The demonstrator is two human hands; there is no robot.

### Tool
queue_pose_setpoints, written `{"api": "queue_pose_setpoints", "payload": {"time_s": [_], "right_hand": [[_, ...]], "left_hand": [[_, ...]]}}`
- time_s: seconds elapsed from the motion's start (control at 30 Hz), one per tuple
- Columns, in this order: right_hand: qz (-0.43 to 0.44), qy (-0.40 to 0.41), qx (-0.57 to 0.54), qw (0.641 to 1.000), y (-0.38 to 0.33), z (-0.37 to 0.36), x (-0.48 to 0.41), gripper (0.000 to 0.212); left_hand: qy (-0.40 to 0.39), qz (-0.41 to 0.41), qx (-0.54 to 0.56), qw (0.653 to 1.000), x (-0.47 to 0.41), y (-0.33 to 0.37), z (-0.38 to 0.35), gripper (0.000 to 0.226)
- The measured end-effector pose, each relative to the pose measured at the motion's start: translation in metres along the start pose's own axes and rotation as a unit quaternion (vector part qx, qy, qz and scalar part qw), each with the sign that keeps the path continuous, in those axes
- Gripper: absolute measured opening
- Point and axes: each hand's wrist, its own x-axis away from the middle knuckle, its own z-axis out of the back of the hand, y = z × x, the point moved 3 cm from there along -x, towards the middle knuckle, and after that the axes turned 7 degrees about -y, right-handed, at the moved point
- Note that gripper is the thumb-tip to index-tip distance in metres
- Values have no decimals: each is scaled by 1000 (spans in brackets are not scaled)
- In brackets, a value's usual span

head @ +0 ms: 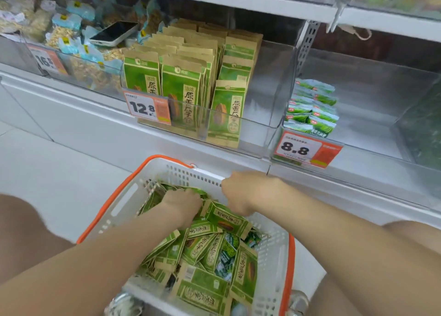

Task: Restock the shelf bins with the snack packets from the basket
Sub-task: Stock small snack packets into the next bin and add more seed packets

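Both hands reach into the basket (195,175). The left hand (183,206) buries its fingers among the packets (226,222), so its grip cannot be told. The right hand (242,194), near the far wall, looks curled, perhaps on something hidden. The packets lie flat, their long axes pointing every way. Above the basket, more stand upright in a bin (259,134). Tags read 12.8 (149,109) and 8.8 (307,149).

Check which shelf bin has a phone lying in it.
The leftmost bin, holding pale blue packets: a phone lies on top. The 12.8 bin and 8.8 bin hold only packets.
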Motion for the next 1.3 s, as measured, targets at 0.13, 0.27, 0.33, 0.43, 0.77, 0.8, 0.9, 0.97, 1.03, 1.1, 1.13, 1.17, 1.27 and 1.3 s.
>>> {"api": "queue_pose_setpoints", "payload": {"time_s": [0.13, 0.27, 0.33, 0.43, 0.77, 0.8, 0.9, 0.97, 1.03, 1.1, 1.13, 1.17, 1.27, 1.3], "right_hand": [[8, -15, -14, 1000, 5, -5, -2, 15], [10, -7, -24, 1000, 7, -5, -2, 7], [9, -1, -23, 1000, 7, -5, 0, 5], [12, -1, -28, 1000, 6, -5, 0, 5], [-12, 18, -56, 998, 29, 4, 7, 29], [-16, 31, -63, 997, 33, 7, 9, 26], [-21, 53, -85, 995, 42, 14, 18, 19], [-26, 61, -96, 993, 44, 18, 27, 20], [-39, 91, -133, 986, 44, 22, 37, 25], [-54, 145, -194, 969, 44, 28, 48, 29], [-58, 168, -226, 958, 43, 31, 54, 31], [-58, 191, -255, 946, 43, 36, 61, 34], [-52, 240, -325, 913, 44, 46, 76, 41], [-51, 246, -336, 908, 46, 48, 79, 44]], "left_hand": [[18, -42, 55, 997, -37, -11, -25, 76], [12, -32, 73, 997, -52, -15, -34, 73], [20, -18, 43, 999, -53, -11, -32, 53], [9, 11, -44, 999, -48, 1, -27, 29], [84, 1, 124, 989, -25, -9, 39, 5], [92, -17, 168, 981, -20, -12, 49, 20], [88, -78, 318, 941, 14, -19, 77, 33], [68, -121, 430, 892, 42, -21, 91, 27], [37, -156, 506, 848, 67, -24, 101, 23], [28, -178, 546, 818, 87, -29, 110, 22], [35, -185, 560, 807, 94, -32, 113, 22], [48, -187, 573, 796, 101, -35, 117, 24], [89, -201, 594, 774, 112, -42, 124, 26], [105, -217, 585, 774, 115, -43, 127, 26]]}}
